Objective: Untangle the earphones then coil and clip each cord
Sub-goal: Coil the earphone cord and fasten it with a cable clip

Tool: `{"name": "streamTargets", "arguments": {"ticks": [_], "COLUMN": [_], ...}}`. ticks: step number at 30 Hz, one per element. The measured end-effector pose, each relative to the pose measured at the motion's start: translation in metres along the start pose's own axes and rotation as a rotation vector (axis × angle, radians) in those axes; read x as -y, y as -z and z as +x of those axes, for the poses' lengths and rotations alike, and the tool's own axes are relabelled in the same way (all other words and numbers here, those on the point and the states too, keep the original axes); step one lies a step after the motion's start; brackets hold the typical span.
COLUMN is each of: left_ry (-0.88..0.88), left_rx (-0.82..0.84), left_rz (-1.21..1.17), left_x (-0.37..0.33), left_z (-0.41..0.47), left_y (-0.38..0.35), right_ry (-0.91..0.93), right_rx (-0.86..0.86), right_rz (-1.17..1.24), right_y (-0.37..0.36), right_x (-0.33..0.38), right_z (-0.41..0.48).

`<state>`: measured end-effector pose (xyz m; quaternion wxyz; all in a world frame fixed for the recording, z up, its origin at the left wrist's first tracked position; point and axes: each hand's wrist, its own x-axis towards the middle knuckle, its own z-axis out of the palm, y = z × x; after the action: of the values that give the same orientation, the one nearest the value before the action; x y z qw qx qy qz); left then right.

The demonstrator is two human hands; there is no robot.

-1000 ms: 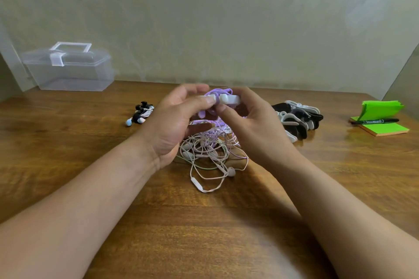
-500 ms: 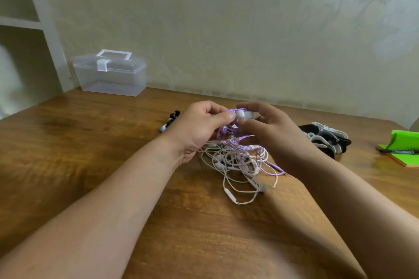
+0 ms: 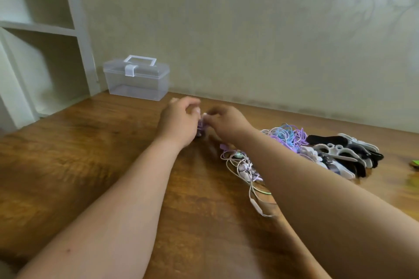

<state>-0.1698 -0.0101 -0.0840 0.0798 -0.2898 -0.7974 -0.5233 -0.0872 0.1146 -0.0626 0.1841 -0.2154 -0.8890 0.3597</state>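
The brown wooden table [image 3: 68,165] fills the lower view, and more of the white shelf unit [image 3: 74,29] at its left end shows than half a second ago. The clear plastic box with a white handle [image 3: 138,84] stands against the wall beside the shelf.

Both hands have moved away from the tangle toward that box. Earlier they worked right over the tangle; now they are up the table and to the left of it.

The left hand [image 3: 179,122] is blurred, its fingers curled in, gripping the small purple coiled cord [image 3: 200,128], which shows in the gap between the two hands. The right hand [image 3: 226,120] meets it from the other side, with its fingertips pinched on a little white clip [image 3: 205,115] at the top of the coil. The coil sits low, near the table; I cannot tell whether it touches it.

The loose tangle of white, pink and purple earphones [image 3: 242,165] lies on the table under the right forearm, apart from the fingers. Behind that forearm lies a heap of purple and blue cords [image 3: 288,136], and just right of it a pile of black and white clips [image 3: 344,156].
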Motion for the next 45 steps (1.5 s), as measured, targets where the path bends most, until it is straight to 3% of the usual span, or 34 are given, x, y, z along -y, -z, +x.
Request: {"name": "streamTargets", "arguments": {"ticks": [2, 8, 16, 22, 27, 32, 35, 41, 45], "left_ry": [-0.03, -0.091, -0.281, -0.251, -0.167, -0.095, -0.096, -0.079, -0.21], "left_rx": [0.103, 0.137, 0.051, 0.211, 0.184, 0.1, 0.138, 0.44, 0.349], "left_rz": [0.156, 0.363, 0.191, 0.035, 0.031, -0.063, -0.063, 0.352, 0.462], "left_x": [0.008, -0.001, -0.045, -0.069, -0.057, -0.062, -0.065, -0.069, -0.07], "left_z": [-0.002, -0.01, -0.049, -0.098, -0.123, -0.109, -0.093, -0.055, -0.051], "left_y": [-0.008, -0.009, -0.022, -0.046, -0.042, -0.046, -0.048, -0.059, -0.067], "right_ry": [0.004, 0.08, 0.037, -0.036, -0.031, 0.102, 0.159, 0.062, 0.04], "right_rx": [0.021, -0.161, -0.359, -0.57, -0.501, -0.368, -0.345, -0.351, -0.39], "right_rz": [-0.164, -0.059, 0.041, 0.092, 0.037, -0.042, -0.084, 0.044, 0.101], "right_y": [0.002, 0.046, 0.104, 0.119, 0.108, 0.1, 0.097, 0.088, 0.099], "right_x": [-0.004, -0.001, -0.048, -0.097, -0.116, -0.09, -0.073, -0.096, -0.099], "right_z": [0.003, -0.015, -0.087, -0.149, -0.173, -0.141, -0.119, -0.111, -0.113]}}
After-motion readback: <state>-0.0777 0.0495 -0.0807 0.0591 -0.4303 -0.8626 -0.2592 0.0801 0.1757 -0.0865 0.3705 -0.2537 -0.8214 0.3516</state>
